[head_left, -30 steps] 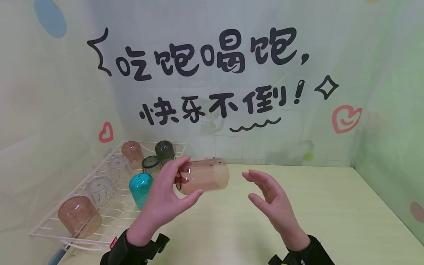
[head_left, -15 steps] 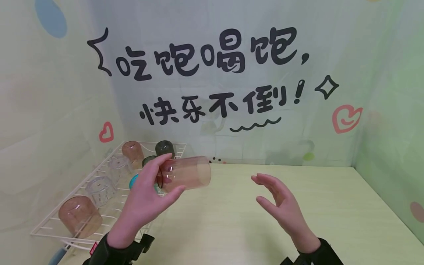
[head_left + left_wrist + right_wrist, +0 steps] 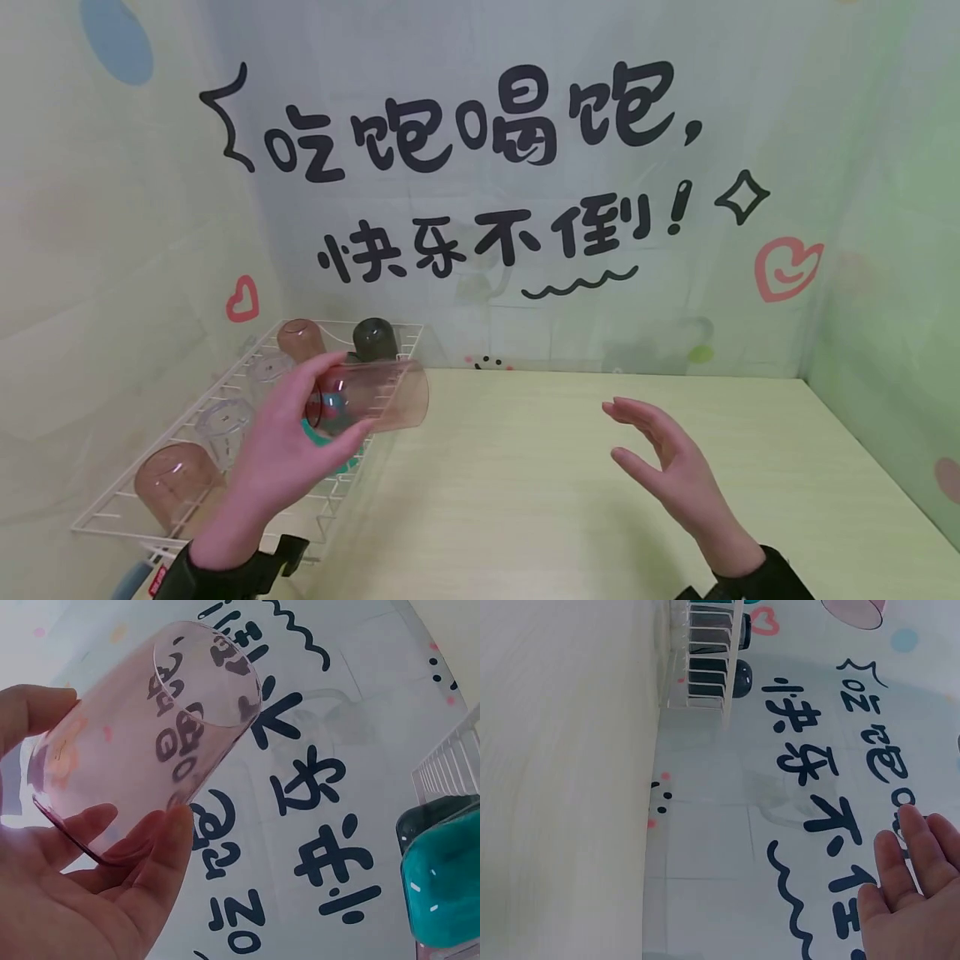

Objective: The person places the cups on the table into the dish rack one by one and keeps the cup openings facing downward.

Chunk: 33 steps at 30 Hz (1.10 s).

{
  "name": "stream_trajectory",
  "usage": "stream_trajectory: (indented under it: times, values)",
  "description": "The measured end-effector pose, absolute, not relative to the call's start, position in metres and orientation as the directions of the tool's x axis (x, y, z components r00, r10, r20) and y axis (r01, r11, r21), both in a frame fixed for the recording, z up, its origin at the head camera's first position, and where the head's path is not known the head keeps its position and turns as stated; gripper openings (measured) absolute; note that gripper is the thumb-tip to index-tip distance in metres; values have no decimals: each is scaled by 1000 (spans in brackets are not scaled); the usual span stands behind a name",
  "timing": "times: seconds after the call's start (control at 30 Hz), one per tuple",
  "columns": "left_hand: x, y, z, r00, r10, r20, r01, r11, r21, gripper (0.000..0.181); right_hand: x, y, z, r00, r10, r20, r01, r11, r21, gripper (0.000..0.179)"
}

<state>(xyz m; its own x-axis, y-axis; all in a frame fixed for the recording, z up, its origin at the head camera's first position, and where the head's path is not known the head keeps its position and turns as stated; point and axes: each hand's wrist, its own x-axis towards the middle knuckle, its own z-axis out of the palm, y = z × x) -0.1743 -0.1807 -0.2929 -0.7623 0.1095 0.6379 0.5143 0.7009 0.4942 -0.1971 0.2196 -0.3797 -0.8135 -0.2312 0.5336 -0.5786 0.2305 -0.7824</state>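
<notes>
A transparent pink cup (image 3: 401, 398) lies on its side in the air, held by my left hand (image 3: 273, 454) round its base end. Its open mouth faces right in the head view. The left wrist view shows the thumb and fingers curled round the cup (image 3: 120, 757). Below and behind this hand stands the white wire rack (image 3: 123, 531). A teal cup (image 3: 446, 885) on it is mostly hidden by the hand in the head view. My right hand (image 3: 686, 479) hovers over the table at the right, fingers relaxed, holding nothing.
Upside-down cups fill the rack: a pink one (image 3: 174, 482) in front, clear ones (image 3: 225, 423) along the left, another pink one (image 3: 300, 340) and a dark grey one (image 3: 375, 339) at the back. The pale table (image 3: 510, 483) meets a printed wall sheet (image 3: 562, 333).
My left hand has carried the pink cup leftward over the rack, covering more of the teal cup. My right hand has drifted right and slightly down.
</notes>
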Motion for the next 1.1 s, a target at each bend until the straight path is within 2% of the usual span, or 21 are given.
stream_trajectory:
  times: [0.6,0.93,1.1]
  values:
    - [-161,-221,-297,-816,151,557,438,791,428,74,-200,244,-390,-847,-201,493,-530,396,-749,54]
    - [-160,-244,-301,-823,190,535,439,810,389,62,-198,256,-398,-868,-173,465,-490,445,-750,54]
    - [-155,-255,-306,-871,167,461,368,844,390,68,-197,259,-402,-873,-155,463,-477,473,-741,54]
